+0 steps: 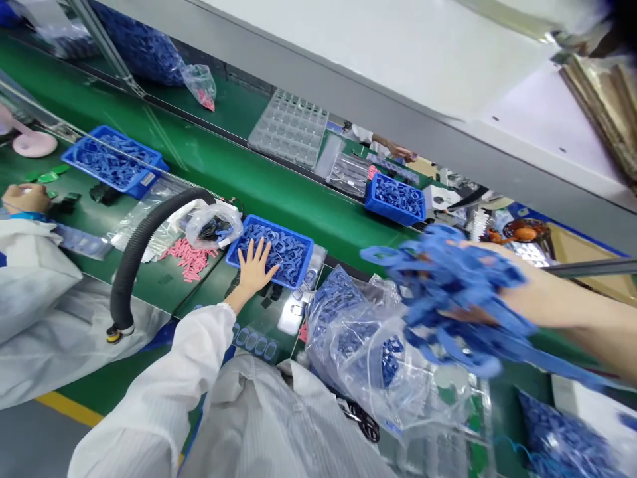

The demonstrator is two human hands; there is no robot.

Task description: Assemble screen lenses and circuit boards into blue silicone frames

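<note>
My left hand (255,269) is open, fingers spread flat on the blue pieces (293,255) in a blue tray (304,275). At the right, close to the camera, my right hand (478,299) is closed around a large bunch of blue looped straps (442,292). The strap ends hang out on all sides and hide most of its fingers; motion blurs it. Below this bunch lies an opened clear plastic bag (368,338) with more blue pieces inside. Clear oval-marked strips (253,342) and small black pieces lie near the tray.
Pink pieces (192,259) lie left of the tray beside a black flexible hose (134,259). A co-worker's hand (27,198) is at the far left, near another filled blue tray (112,159). A white shelf (398,99) overhangs the green bench. Another filled tray (395,199) stands beyond.
</note>
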